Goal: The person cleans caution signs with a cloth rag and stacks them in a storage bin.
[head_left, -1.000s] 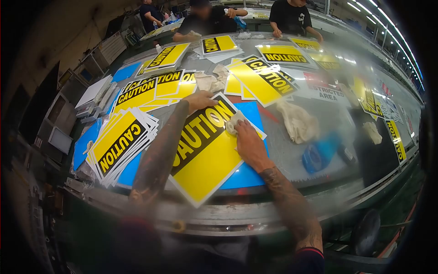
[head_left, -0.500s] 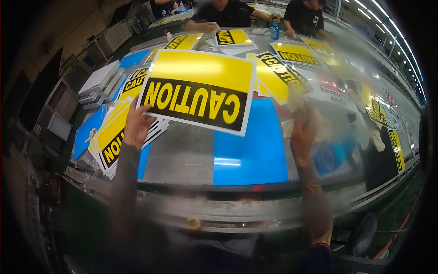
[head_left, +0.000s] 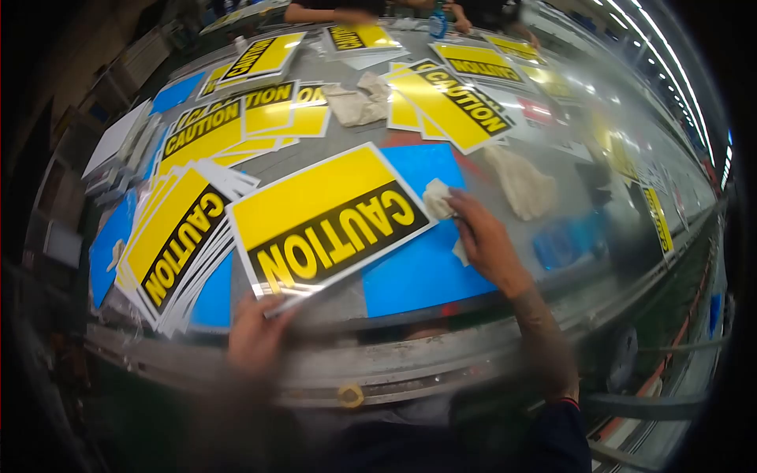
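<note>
A yellow and black caution sign (head_left: 319, 197) is tilted over the worktable, its lettering upside down to me. My left hand (head_left: 259, 335) grips its lower left edge, fingers closed on it. A crumpled white cloth (head_left: 438, 199) is pinched in my right hand (head_left: 485, 244), right at the sign's right edge. Beneath them lies a blue sheet (head_left: 426, 276), partly covered by the sign. To the left fans out a stack of caution signs (head_left: 169, 248), close to the held one.
More caution signs (head_left: 201, 134) overlap at the back left, others (head_left: 461, 106) at the back right. Pale rags (head_left: 359, 102) lie among them. A larger cloth (head_left: 522, 183) and a blurred blue bottle (head_left: 564, 240) are on the right. Across the table (head_left: 315, 150) are people's arms (head_left: 331, 14).
The caution sign has come down and tilted, its left side lowered with my left hand. My right hand has brought the cloth leftward to the sign's edge. The camera view has shifted.
</note>
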The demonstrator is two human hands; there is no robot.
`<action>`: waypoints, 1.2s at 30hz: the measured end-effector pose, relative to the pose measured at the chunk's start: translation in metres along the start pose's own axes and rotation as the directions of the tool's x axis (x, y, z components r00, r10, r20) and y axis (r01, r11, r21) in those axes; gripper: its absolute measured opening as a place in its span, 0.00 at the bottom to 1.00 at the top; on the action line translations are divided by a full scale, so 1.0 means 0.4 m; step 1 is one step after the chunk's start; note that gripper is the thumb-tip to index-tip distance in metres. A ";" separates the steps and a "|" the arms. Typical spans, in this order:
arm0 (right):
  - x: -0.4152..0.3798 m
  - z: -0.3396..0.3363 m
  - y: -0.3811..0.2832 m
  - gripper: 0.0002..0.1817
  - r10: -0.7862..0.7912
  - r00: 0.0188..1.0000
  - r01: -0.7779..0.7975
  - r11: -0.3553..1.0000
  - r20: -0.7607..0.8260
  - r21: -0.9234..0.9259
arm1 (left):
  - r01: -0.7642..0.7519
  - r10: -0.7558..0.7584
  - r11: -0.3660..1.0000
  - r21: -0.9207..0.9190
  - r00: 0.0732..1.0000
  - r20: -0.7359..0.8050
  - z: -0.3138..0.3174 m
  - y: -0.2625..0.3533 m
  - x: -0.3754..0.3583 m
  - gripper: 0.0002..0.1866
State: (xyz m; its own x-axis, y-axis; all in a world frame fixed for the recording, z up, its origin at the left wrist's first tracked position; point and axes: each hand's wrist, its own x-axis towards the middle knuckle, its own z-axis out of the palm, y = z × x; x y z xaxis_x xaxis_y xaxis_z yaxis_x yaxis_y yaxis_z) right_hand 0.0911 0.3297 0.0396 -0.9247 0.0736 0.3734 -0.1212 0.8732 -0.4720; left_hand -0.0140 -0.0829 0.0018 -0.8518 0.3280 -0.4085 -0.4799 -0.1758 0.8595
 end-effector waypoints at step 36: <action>0.094 -0.150 -0.131 0.19 0.449 0.858 -0.452 0.891 0.248 -0.050 | 0.228 -0.208 0.974 0.009 0.873 0.442 0.117 -0.038 0.085 0.26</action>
State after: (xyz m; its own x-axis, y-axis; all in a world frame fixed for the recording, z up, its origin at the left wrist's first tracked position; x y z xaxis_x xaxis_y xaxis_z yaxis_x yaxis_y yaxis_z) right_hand 0.0841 0.3154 0.1263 -0.9376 0.3361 -0.0892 0.3278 0.7685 -0.5495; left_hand -0.0257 -0.0256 -0.0107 -0.5507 0.7329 -0.3994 -0.6593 -0.0885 0.7467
